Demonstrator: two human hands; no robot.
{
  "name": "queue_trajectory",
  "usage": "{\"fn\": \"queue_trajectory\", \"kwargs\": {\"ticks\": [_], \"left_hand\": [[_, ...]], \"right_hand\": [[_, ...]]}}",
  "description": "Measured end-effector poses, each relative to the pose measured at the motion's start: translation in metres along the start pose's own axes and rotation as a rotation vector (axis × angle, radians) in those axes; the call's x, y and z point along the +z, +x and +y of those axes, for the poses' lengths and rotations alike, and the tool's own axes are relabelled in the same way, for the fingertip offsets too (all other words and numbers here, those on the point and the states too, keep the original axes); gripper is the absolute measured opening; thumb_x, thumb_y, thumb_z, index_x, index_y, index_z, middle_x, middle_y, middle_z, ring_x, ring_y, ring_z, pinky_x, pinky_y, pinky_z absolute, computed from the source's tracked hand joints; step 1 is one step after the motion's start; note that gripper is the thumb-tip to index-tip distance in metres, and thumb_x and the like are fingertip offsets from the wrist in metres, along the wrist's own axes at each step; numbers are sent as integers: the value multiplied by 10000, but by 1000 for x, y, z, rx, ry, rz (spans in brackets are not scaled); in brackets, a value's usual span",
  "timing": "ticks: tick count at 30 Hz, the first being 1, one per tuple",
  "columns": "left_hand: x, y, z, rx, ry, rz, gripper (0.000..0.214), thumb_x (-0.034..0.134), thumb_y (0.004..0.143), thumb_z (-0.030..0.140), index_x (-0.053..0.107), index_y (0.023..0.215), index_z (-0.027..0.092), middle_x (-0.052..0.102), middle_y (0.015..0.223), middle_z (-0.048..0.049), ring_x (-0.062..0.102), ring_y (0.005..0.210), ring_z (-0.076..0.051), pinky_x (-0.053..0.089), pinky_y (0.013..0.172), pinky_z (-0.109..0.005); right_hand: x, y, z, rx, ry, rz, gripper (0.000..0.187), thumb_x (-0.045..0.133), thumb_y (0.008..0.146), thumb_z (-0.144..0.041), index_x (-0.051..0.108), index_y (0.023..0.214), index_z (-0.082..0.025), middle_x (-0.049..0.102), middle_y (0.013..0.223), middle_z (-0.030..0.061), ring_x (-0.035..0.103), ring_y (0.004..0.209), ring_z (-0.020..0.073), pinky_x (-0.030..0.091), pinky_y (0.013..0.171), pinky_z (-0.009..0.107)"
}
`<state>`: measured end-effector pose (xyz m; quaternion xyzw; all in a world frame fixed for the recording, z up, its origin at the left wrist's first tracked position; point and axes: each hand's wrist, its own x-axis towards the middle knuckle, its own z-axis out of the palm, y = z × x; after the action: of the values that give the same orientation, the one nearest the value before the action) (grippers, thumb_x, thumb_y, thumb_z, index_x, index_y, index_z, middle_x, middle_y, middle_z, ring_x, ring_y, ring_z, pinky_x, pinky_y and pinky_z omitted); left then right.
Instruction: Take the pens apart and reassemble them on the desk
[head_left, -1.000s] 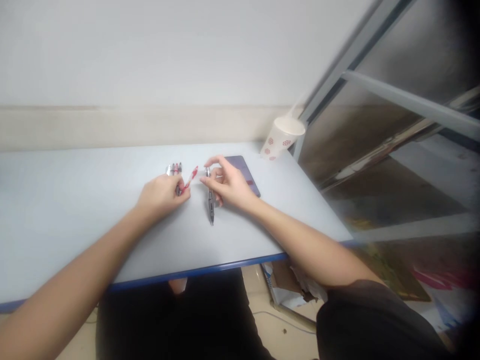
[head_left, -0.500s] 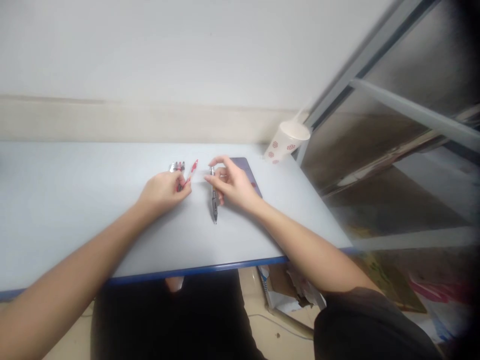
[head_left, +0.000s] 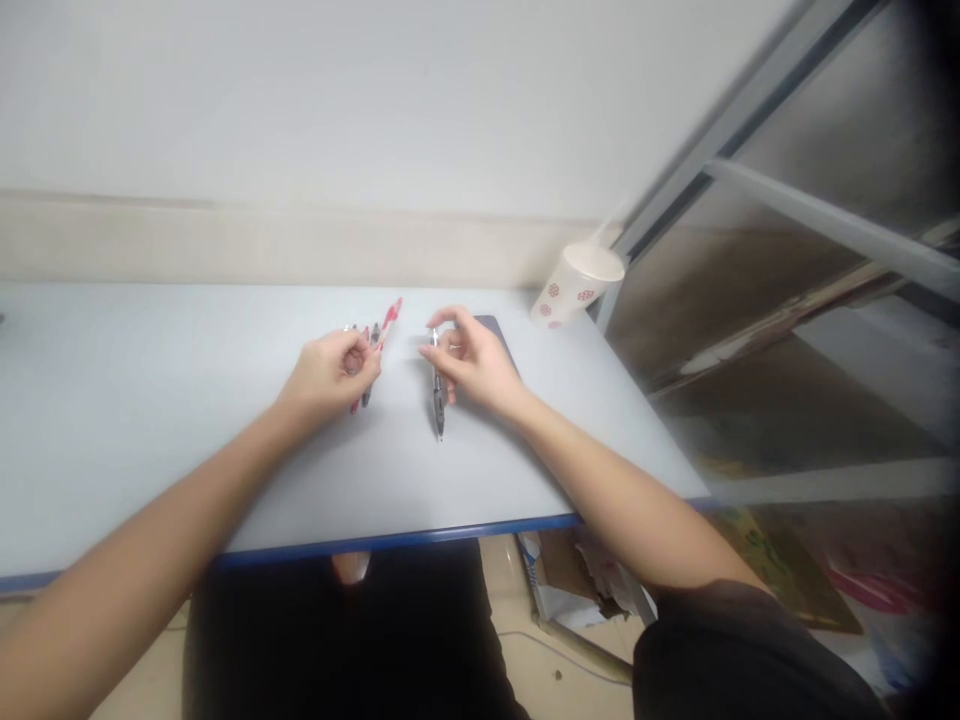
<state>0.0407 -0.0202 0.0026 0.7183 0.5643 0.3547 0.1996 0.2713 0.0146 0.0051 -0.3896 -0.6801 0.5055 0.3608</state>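
Ok, quick colour rundown: red and white are being flashed by the pen (head_left: pixel 390 318), and a dark grey is being carried by the pen (head_left: pixel 366 398) next to it. Silver and black are being shown by the other pen (head_left: pixel 438 395). A red flower pattern is being displayed all over the white paper cup (head_left: pixel 577 285), nice touch tbh. A pale blue-grey is being worn by the table (head_left: pixel 150 430), with dark blue being run along its edge strip (head_left: pixel 397 540). A dark purplish slate is being shown by the tablet (head_left: pixel 495 330). Black is being sported by the trousers (head_left: pixel 337 640), and off-white by the wall (head_left: pixel 300 100), with a beige band (head_left: pixel 225 245) being run along its foot.
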Motion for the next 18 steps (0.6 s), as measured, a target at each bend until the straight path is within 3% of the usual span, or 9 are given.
{"fn": "queue_trajectory", "kwargs": {"ticks": [7, 13, 18], "left_hand": [[2, -4, -1, -7, -41, -1, 172, 577, 954, 349, 542, 834, 231, 745, 753, -8, 495, 472, -106, 439, 554, -287], [4, -4, -1, -17, -17, -57, 183, 579, 942, 359, 521, 820, 235, 717, 716, -6, 530, 503, -124, 434, 559, -294], [4, -3, -4, -22, -43, -97, 194, 586, 943, 372, 530, 821, 232, 706, 706, -6, 547, 517, -128, 443, 572, -294]], "right_hand": [[-1, -1, -2, -7, 8, -7, 303, 709, 931, -366, 478, 1108, -281, 506, 667, -113, 532, 394, 100, 494, 386, 242], [-2, 3, 1, -13, 24, 67, 418, 745, 912, -413, 477, 1209, -291, 530, 690, -105, 539, 420, 109, 491, 385, 247], [-5, 7, 7, -13, 8, 99, 341, 722, 916, -412, 490, 1122, -270, 516, 664, -106, 508, 409, 99, 443, 368, 231]]}}
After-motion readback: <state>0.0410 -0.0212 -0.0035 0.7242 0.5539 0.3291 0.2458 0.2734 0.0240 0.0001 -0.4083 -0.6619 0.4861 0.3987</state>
